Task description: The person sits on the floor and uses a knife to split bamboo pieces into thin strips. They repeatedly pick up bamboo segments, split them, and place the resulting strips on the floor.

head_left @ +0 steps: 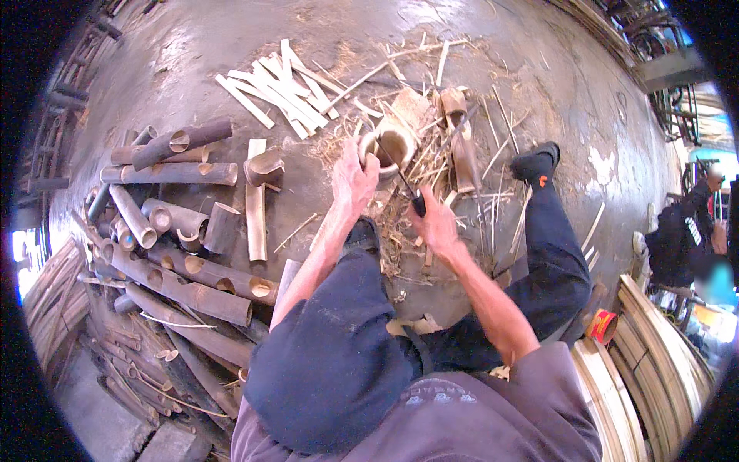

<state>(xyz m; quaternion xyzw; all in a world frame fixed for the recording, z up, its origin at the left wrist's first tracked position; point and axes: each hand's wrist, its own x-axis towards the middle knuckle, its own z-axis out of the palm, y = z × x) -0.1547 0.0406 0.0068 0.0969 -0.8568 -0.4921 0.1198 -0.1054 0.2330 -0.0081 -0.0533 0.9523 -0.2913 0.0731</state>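
Between my feet lies a thick pale bamboo tube [408, 115], its open end toward me. My left hand [356, 179] is closed on the left side of its rim. My right hand [436, 223] grips the dark handle of a knife [418, 202]. The thin dark blade runs up and left across the tube's mouth, and its tip seems to lie inside the rim. Right of the tube, a split brown bamboo piece [463, 158] lies among thin slivers. Shavings [396, 250] are scattered below the tube.
Pale bamboo slats [285, 88] lie loosely piled at the far left. Many cut dark bamboo tubes [192, 277] are heaped on the left. Long split strips [654, 339] stand bundled at the right, near a red tin [602, 326]. Another person [685, 227] is at the far right.
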